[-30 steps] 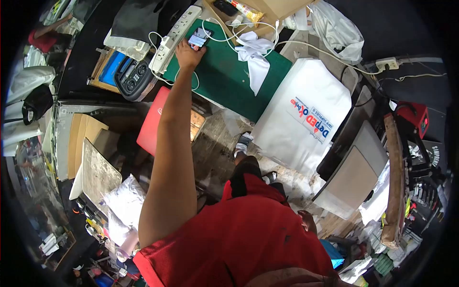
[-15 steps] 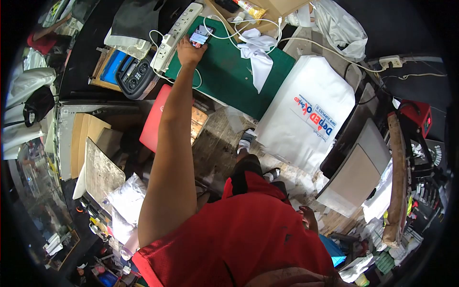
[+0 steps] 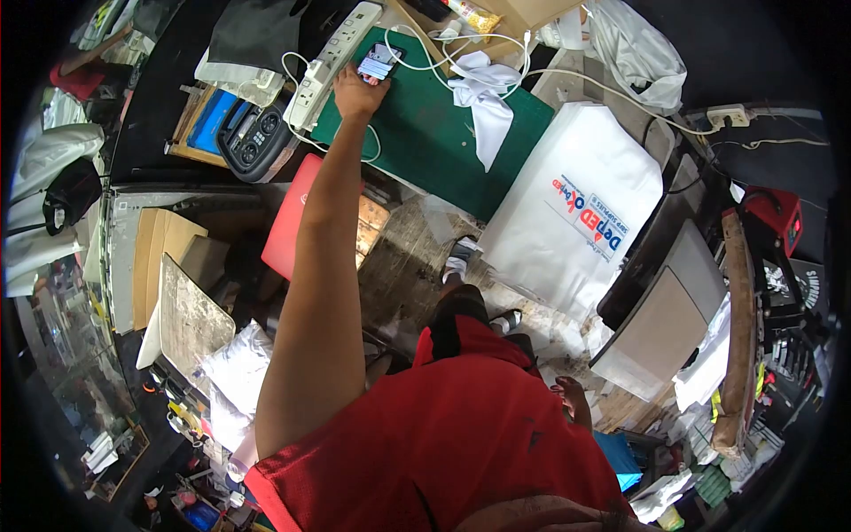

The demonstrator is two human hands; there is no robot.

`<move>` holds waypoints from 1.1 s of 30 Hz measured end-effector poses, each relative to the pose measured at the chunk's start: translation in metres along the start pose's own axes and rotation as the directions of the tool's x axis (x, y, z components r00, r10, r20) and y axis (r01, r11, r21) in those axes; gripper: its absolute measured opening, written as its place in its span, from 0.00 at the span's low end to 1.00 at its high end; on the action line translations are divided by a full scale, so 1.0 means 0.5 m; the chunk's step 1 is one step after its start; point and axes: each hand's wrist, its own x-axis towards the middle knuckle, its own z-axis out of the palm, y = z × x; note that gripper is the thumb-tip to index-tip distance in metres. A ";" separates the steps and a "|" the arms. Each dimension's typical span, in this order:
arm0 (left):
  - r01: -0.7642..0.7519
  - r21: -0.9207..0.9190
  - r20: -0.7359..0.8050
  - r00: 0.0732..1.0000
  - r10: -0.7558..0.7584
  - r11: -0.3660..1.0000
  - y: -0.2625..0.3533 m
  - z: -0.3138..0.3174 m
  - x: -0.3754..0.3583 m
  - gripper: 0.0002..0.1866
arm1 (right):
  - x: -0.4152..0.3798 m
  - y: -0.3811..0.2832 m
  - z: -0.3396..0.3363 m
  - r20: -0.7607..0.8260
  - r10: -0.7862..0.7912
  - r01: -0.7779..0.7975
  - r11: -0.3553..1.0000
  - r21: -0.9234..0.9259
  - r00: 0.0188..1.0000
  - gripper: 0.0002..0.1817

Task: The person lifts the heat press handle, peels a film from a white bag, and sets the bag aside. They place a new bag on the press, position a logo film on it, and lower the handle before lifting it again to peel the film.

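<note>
Left hand [image 3: 362, 92]: is touching the near end of the phone [image 3: 381, 60]; whether it is gripping, I cannot tell.
Phone: is lying face up on the green-topped worktop [image 3: 417, 142], screen glowing, just beside the power strip [image 3: 341, 55].
Right hand [image 3: 574, 401]: is hanging beside the red shirt [image 3: 470, 426]; its grip I cannot tell.
White cloth [image 3: 489, 115]: is lying crumpled near a white cable [image 3: 425, 67].

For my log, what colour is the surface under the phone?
The surface under the phone is green, showing best in the head view.
</note>
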 end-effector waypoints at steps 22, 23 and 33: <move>0.027 0.003 0.020 0.999 -0.027 1.000 0.010 -0.010 -0.001 0.48 | 0.028 0.029 0.006 0.051 0.009 -0.006 0.998 -0.058 0.999 0.23; 0.026 0.003 0.021 0.999 -0.026 1.000 0.009 -0.008 -0.001 0.48 | 0.027 0.029 0.008 0.051 0.010 -0.007 0.998 -0.058 0.999 0.23; 0.026 0.011 0.019 0.999 -0.026 1.000 0.002 -0.002 0.003 0.47 | 0.027 0.029 0.015 0.053 0.026 -0.025 1.000 -0.012 0.998 0.23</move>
